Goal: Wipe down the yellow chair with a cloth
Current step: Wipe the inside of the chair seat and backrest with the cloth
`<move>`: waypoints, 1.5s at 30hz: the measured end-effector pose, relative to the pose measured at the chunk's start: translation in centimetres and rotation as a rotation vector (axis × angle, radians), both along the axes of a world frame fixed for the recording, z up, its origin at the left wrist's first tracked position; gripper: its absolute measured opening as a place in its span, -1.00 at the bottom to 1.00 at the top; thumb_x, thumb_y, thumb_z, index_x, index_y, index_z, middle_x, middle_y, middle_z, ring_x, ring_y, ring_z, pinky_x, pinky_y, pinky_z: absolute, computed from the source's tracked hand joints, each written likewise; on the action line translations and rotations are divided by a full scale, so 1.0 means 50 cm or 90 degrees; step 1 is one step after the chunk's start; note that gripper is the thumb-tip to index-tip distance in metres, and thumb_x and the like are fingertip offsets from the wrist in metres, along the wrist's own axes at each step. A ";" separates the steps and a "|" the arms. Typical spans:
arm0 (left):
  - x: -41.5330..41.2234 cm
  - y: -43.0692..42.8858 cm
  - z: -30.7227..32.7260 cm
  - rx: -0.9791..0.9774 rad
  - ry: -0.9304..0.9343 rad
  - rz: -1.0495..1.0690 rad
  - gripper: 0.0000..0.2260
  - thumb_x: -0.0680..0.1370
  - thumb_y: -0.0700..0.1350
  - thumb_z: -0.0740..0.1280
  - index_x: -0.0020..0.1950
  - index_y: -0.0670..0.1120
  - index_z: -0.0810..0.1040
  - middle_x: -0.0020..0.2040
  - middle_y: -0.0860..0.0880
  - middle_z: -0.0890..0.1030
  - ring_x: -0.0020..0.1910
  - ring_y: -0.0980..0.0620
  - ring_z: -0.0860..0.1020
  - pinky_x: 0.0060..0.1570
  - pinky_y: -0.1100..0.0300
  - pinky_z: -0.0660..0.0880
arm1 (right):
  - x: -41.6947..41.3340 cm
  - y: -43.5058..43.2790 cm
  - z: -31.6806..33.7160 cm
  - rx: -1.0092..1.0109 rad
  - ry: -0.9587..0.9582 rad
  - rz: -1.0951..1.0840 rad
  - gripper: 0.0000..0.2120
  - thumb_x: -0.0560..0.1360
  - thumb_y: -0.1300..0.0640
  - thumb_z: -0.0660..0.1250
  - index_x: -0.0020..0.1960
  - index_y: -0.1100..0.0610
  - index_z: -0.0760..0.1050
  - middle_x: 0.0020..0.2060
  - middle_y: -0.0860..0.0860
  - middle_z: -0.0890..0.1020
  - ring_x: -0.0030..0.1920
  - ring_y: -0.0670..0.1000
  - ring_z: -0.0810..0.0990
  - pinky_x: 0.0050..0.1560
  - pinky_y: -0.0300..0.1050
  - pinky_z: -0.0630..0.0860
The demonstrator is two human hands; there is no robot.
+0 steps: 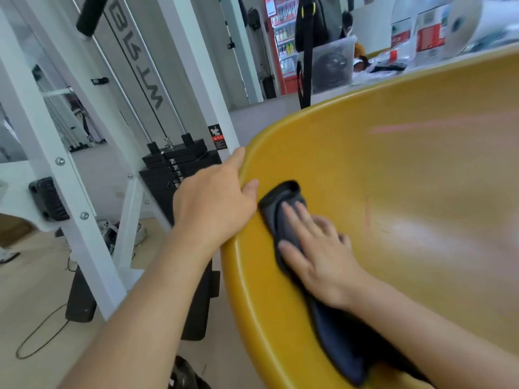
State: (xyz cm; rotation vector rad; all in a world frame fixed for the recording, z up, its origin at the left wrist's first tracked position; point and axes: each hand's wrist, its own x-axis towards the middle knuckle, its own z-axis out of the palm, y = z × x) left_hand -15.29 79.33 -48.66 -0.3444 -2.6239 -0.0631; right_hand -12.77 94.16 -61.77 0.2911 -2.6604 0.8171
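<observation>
The yellow chair (pixel 393 169) fills the right half of the view, its curved plastic shell facing me. My left hand (pixel 213 203) grips the shell's left rim, thumb inside and fingers hidden behind the edge. My right hand (pixel 317 256) lies flat, fingers spread, pressing a dark grey cloth (pixel 283 209) against the inner surface just right of the rim. The cloth trails down under my right forearm toward the bottom edge. Faint pinkish streaks mark the shell further right.
A white gym machine frame (pixel 84 169) with a black weight stack (pixel 179 167) stands close on the left. Cables and shoes lie on the wooden floor (pixel 36 290). Behind the chair is a table with a clear plastic bin (pixel 332 63) and a red drinks fridge (pixel 282 37).
</observation>
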 end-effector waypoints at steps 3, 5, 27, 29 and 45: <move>0.016 -0.005 0.008 0.058 -0.030 -0.024 -0.47 0.59 0.15 0.16 0.53 0.18 0.08 0.05 0.07 0.58 -0.09 0.00 0.52 -0.11 0.11 0.50 | -0.119 0.038 0.019 -0.115 -0.047 -0.151 -0.43 0.60 -0.25 -0.09 0.55 -0.20 -0.18 0.57 -0.12 -0.11 0.51 0.04 -0.01 0.36 0.16 0.11; 0.046 -0.005 0.015 0.040 -0.033 -0.027 -0.47 0.59 0.15 0.16 0.53 0.18 0.07 -0.03 0.08 0.57 -0.13 0.02 0.50 -0.15 0.14 0.45 | -0.101 0.026 0.000 -0.151 -0.016 -0.132 -0.37 0.57 -0.31 -0.14 0.56 -0.11 -0.14 0.58 -0.04 -0.08 0.51 0.11 0.01 0.40 0.06 0.05; -0.061 0.030 0.045 -0.103 0.088 -0.017 -0.60 0.59 0.15 -0.03 0.12 0.00 0.50 -0.01 -0.12 0.62 -0.01 -0.21 0.55 -0.16 0.04 0.37 | 0.034 -0.103 0.037 -0.204 0.220 0.201 -0.46 0.58 -0.14 0.06 0.51 0.03 0.22 0.45 0.00 0.22 0.42 0.02 0.24 0.42 -0.06 0.21; -0.056 0.027 0.044 -0.099 0.097 -0.031 -0.67 0.57 0.10 0.02 0.10 -0.01 0.49 -0.12 -0.09 0.58 -0.11 -0.18 0.52 -0.21 0.07 0.36 | 0.064 -0.073 0.016 -0.070 0.283 0.253 -0.47 0.59 -0.16 0.06 0.49 0.05 0.23 0.41 0.04 0.27 0.35 0.04 0.36 0.31 -0.05 0.35; -0.045 0.027 0.063 -0.068 0.030 -0.004 -0.67 0.56 0.04 0.10 0.28 0.06 0.46 0.11 -0.08 0.57 0.11 -0.17 0.50 -0.05 0.08 0.37 | -0.066 -0.060 0.060 -0.034 0.298 0.033 -0.39 0.55 -0.17 -0.05 0.50 0.11 0.17 0.28 0.11 0.35 0.25 0.15 0.36 0.20 0.11 0.39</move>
